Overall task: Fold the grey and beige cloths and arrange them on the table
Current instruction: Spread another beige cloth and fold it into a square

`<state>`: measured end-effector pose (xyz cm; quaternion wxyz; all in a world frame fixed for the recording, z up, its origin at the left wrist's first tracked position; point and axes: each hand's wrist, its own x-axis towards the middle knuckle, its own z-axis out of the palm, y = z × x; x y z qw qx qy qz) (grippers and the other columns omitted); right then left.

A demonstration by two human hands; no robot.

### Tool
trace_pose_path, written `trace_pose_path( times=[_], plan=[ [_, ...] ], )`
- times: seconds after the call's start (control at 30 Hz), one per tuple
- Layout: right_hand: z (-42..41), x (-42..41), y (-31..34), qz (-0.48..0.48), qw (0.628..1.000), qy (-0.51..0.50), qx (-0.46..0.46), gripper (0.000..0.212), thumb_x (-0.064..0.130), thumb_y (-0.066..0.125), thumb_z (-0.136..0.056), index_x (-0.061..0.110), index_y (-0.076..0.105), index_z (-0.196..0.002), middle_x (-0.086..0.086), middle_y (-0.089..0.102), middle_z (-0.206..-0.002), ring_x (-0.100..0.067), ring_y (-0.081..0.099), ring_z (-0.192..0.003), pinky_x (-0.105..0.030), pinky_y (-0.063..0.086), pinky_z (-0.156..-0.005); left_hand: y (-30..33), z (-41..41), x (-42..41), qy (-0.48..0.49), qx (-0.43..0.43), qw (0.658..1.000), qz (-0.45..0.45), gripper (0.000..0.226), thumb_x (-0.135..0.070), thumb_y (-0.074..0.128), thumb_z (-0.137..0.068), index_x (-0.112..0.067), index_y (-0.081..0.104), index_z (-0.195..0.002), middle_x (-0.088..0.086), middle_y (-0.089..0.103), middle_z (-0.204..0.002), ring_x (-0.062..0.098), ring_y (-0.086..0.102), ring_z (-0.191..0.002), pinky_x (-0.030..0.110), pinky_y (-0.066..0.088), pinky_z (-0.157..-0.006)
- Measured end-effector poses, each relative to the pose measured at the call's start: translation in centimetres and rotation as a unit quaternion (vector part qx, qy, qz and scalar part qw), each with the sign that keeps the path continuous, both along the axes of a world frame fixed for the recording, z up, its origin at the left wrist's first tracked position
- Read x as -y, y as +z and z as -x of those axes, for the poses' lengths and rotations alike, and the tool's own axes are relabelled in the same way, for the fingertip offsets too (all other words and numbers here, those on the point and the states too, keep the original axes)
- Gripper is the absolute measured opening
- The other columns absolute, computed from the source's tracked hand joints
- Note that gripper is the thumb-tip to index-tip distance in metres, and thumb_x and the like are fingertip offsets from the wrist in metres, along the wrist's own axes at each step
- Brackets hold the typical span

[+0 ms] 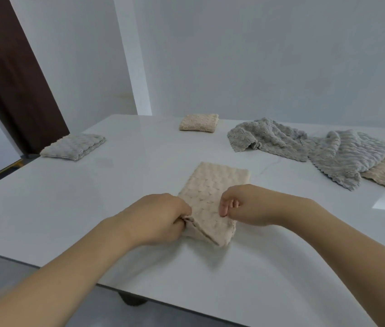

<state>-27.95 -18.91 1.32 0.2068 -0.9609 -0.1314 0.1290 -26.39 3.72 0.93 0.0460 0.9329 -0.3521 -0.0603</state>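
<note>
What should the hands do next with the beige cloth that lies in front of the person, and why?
Probably lift its near end and fold it over to the far end. The beige cloth lies as a long strip, the left hand grips its near left corner, and the right hand pinches its right edge. The folded beige cloth farther back is a shorter, thicker pad, so one fold seems left.

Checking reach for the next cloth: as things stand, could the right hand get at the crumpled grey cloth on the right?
Probably yes, once it lets go. The right hand is pinching the beige cloth being folded, but only bare table lies between it and the crumpled grey cloth farther back on its own side.
</note>
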Motion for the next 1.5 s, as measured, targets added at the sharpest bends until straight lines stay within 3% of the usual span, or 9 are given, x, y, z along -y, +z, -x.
trace_pose_path(
  times=[0.1, 0.2, 0.43, 0.57, 0.73, 0.9, 1.0, 1.2, 1.5],
  plan=[
    [-0.6, 0.8, 0.3, -0.088, 0.995, -0.049, -0.009, 0.024, 0.015, 0.049, -0.089, 0.025, 0.070, -0.096, 0.010, 0.067, -0.097, -0.006, 0.061, -0.091, -0.023, 0.049, -0.083, 1.5, -0.3, 0.9, 0.036, -0.190, 0.981, 0.020, 0.023, -0.013, 0.048, -0.086, -0.018, 0.050, -0.063, -0.011, 0.049, -0.057, 0.007, 0.045, -0.054, 0.027, 0.037, -0.056],
    [-2.1, 1.9, -0.6, -0.135, 0.985, -0.103, 0.038, 0.018, 0.025, 0.053, -0.094, 0.023, 0.071, -0.094, 0.004, 0.068, -0.101, -0.015, 0.062, -0.096, -0.028, 0.049, -0.085, 2.5, -1.6, 1.5, 0.052, -0.187, 0.980, 0.047, 0.015, -0.018, 0.052, -0.088, -0.017, 0.050, -0.073, -0.007, 0.048, -0.065, 0.010, 0.043, -0.059, 0.027, 0.036, -0.057],
    [-5.6, 2.4, -1.1, -0.332, 0.927, -0.174, 0.018, 0.075, 0.071, 0.029, -0.089, 0.008, 0.069, -0.087, -0.004, 0.063, -0.079, -0.014, 0.056, -0.075, -0.026, 0.037, -0.073, 2.2, -8.1, 2.5, 0.167, -0.201, 0.935, 0.239, 0.012, -0.017, 0.061, -0.089, -0.010, 0.068, -0.084, 0.001, 0.060, -0.076, 0.013, 0.055, -0.069, 0.027, 0.045, -0.063],
    [-8.7, 2.1, -3.0, -0.279, 0.941, -0.189, 0.043, 0.041, 0.054, 0.065, -0.082, 0.014, 0.062, -0.075, 0.003, 0.057, -0.069, -0.014, 0.054, -0.068, -0.030, 0.042, -0.069, -0.2, -11.8, 3.8, 0.200, -0.187, 0.911, 0.307, 0.016, -0.025, 0.070, -0.088, -0.010, 0.070, -0.086, -0.002, 0.064, -0.071, 0.011, 0.058, -0.067, 0.026, 0.046, -0.065],
    [-11.0, 2.1, -4.9, -0.103, 0.970, -0.158, 0.151, 0.024, 0.045, 0.055, -0.091, 0.023, 0.062, -0.085, 0.006, 0.060, -0.083, -0.020, 0.057, -0.091, -0.035, 0.043, -0.085, -4.6, -13.8, 4.8, 0.239, -0.038, 0.926, 0.290, 0.025, -0.036, 0.056, -0.095, -0.017, 0.063, -0.081, -0.008, 0.058, -0.068, 0.012, 0.054, -0.066, 0.028, 0.040, -0.060],
    [-12.2, 2.4, -5.2, -0.116, 0.968, -0.153, 0.162, 0.021, 0.046, 0.056, -0.091, 0.027, 0.061, -0.085, 0.001, 0.056, -0.099, -0.020, 0.052, -0.097, -0.039, 0.042, -0.091, -5.1, -14.6, 4.6, 0.238, 0.010, 0.936, 0.258, 0.042, -0.048, 0.052, -0.094, -0.013, 0.054, -0.070, -0.005, 0.052, -0.062, 0.015, 0.049, -0.061, 0.031, 0.037, -0.057],
    [-12.4, 2.6, -5.2, -0.107, 0.971, -0.152, 0.154, 0.020, 0.045, 0.054, -0.092, 0.026, 0.060, -0.089, 0.001, 0.058, -0.099, -0.019, 0.053, -0.097, -0.038, 0.042, -0.091, -4.8, -14.9, 4.4, 0.239, -0.035, 0.933, 0.268, 0.039, -0.049, 0.057, -0.090, -0.013, 0.060, -0.075, -0.004, 0.062, -0.069, 0.015, 0.056, -0.066, 0.031, 0.041, -0.061],
    [-12.4, 2.6, -5.2, -0.139, 0.968, -0.157, 0.138, 0.015, 0.041, 0.056, -0.092, 0.028, 0.063, -0.087, 0.005, 0.059, -0.103, -0.017, 0.054, -0.099, -0.040, 0.042, -0.095, -3.9, -15.1, 3.0, 0.205, -0.236, 0.843, 0.438, 0.023, -0.013, 0.065, -0.078, -0.016, 0.055, -0.099, 0.002, 0.056, -0.075, 0.012, 0.050, -0.055, 0.026, 0.038, -0.049],
    [-12.7, 2.6, -5.3, -0.152, 0.966, -0.158, 0.139, 0.013, 0.035, 0.057, -0.093, 0.030, 0.060, -0.080, 0.005, 0.059, -0.101, -0.019, 0.054, -0.099, -0.041, 0.042, -0.095, -4.6, -15.8, 2.7, 0.201, -0.145, 0.890, 0.382, 0.006, -0.012, 0.062, -0.093, -0.014, 0.063, -0.088, 0.007, 0.061, -0.073, 0.016, 0.052, -0.062, 0.033, 0.043, -0.062]
  ],
)
